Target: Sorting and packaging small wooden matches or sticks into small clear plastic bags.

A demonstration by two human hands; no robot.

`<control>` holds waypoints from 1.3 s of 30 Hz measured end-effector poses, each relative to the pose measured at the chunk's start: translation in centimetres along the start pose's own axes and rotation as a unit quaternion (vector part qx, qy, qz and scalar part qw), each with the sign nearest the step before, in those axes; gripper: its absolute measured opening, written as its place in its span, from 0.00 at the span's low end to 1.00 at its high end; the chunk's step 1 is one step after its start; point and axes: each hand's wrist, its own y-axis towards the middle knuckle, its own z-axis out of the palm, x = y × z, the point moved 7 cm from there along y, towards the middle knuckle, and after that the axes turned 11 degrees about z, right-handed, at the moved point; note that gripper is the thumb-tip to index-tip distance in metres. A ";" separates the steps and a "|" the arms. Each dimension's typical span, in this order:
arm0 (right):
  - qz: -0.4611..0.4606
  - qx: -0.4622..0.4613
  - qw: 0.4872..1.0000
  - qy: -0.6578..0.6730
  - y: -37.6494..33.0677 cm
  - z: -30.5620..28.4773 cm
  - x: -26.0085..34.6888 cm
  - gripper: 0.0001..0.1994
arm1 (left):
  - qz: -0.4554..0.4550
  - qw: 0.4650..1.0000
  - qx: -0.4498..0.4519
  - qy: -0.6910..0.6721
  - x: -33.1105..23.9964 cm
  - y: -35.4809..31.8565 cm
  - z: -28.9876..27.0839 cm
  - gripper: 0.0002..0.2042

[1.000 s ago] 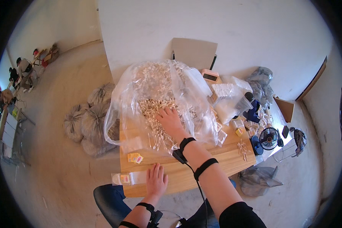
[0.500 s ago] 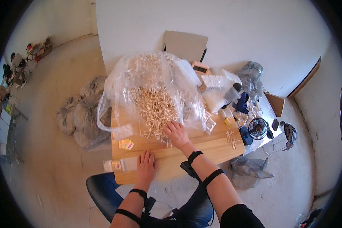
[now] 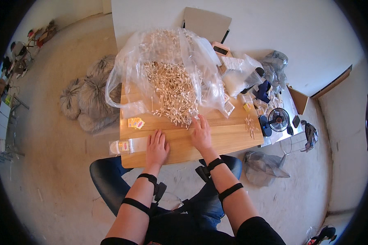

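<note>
Left hand (image 3: 156,146) lies flat and empty on the table (image 3: 233,136), bracing; right hand (image 3: 201,131), spread open, rakes the swab pile (image 3: 171,92) toward the near edge.

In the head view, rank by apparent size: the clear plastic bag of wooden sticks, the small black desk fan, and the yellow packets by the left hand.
1. Clear plastic bag of wooden sticks
2. Small black desk fan
3. Yellow packets; the fan looks only slightly larger.

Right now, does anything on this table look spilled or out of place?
Yes. Pale sticks have spilled from the clear plastic bag onto the wooden table, reaching the right hand. A clear packet overhangs the table's left edge, beside the left hand.
</note>
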 end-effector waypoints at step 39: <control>0.006 -0.009 0.993 0.117 -5.8 1.4 1.0 0.05 | 0.052 0.996 -0.061 -0.034 -0.5 -0.9 -0.9 0.05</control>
